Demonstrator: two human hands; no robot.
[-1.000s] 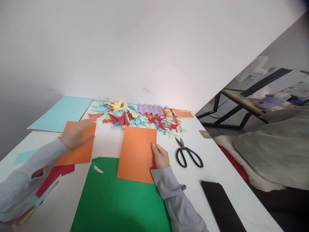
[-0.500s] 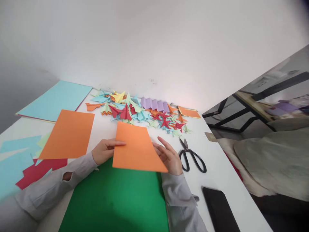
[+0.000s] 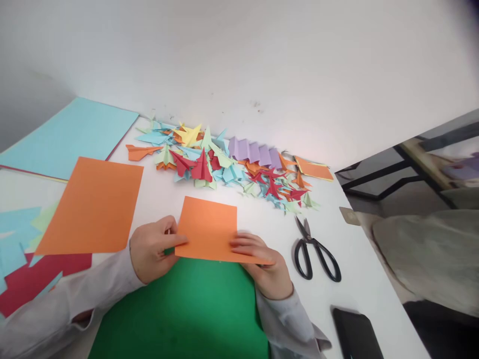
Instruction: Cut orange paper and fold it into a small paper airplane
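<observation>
Far L from where I'm standing, lt-blue sheets (image 3: 78, 132) lie near the wall, w/ red paper (image 3: 52, 274) & blue scraps (image 3: 20, 224) nearer the person. A loose orange sheet (image 3: 97, 207) overlaps that lot, flat on the worktop (image 3: 160, 194). Next, L hand (image 3: 153, 252): half-curled, pinching the L edge of the held orange sheet (image 3: 207, 224), which is up b/w both hands, over the far end of a green mat (image 3: 179, 314). Behind it, a heap of folded paper planes (image 3: 202, 162) in mixed colours, w/ a pleated purple strip (image 3: 254, 152) at the back. R hand (image 3: 265, 264): fingers closed over the held sheet's R side, thumb below. Further R, black-handled scissors (image 3: 309, 240), blades slightly apart, a small orange stack (image 3: 316, 169) beyond, & a black flat item (image 3: 357, 334) nearest the person, partly out of view.
</observation>
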